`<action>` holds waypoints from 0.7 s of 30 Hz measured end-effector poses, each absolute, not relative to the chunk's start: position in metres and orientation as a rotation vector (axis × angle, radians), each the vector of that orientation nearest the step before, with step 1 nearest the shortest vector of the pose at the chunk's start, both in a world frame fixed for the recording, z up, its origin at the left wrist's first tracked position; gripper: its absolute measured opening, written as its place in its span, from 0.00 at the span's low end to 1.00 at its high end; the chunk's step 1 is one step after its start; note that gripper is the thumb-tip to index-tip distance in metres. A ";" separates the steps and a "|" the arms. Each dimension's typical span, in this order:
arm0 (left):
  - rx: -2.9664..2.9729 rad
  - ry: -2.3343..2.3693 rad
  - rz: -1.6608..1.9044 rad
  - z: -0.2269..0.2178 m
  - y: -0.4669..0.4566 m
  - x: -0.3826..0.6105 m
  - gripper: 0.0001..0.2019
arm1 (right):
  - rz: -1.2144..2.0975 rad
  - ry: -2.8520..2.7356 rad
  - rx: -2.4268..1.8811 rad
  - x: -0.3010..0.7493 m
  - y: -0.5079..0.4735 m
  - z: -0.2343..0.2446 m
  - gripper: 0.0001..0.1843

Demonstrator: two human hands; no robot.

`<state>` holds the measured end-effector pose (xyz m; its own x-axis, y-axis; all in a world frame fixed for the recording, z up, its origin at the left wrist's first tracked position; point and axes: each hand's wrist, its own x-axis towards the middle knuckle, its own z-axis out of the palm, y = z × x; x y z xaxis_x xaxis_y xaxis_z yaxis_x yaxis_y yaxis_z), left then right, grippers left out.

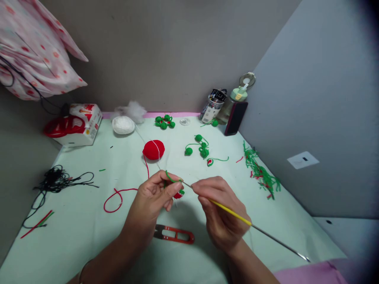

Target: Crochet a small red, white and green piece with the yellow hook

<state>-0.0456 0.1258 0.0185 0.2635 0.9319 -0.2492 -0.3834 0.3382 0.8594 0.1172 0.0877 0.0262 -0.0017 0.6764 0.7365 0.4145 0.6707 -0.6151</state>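
Observation:
My left hand [155, 195] pinches a small red and green crochet piece [179, 193], with green yarn [170, 177] looped over its forefinger. My right hand [220, 211] grips a crochet hook [237, 215] with a yellow handle, and the metal tip points into the piece at my left fingers. Both hands hover over the pale green table cover [89, 236]. A red yarn strand [114, 199] curls on the cover left of my left hand. A red thread snip [174, 234] lies just below my hands.
A red crocheted ball [153, 149] with white yarn over it sits mid-table. Green crocheted bits [164, 122] and others [201, 148] lie further back, yarn scraps [262, 173] at right, black cord [56, 179] at left. White yarn [123, 125], a box [84, 122], jars [212, 106] and a phone [235, 118] line the back.

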 end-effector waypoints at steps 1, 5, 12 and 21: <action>0.764 0.874 1.014 0.019 0.126 -0.046 0.08 | 0.258 -1.624 -0.913 0.117 0.088 0.026 0.20; 0.763 0.868 1.020 0.020 0.126 -0.045 0.07 | 0.222 -1.651 -0.934 0.116 0.088 0.029 0.20; 0.714 0.820 0.962 0.023 0.125 -0.043 0.09 | 0.064 -1.683 -1.001 0.112 0.088 0.026 0.22; 0.716 0.828 0.898 0.028 0.126 -0.044 0.16 | 0.441 -1.466 -0.960 0.115 0.090 0.020 0.21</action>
<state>-0.0442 0.1256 0.0277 0.3707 0.8769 -0.3061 -0.3768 0.4432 0.8134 0.1153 0.0901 0.0201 0.1145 0.7692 0.6287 0.2942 0.5782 -0.7610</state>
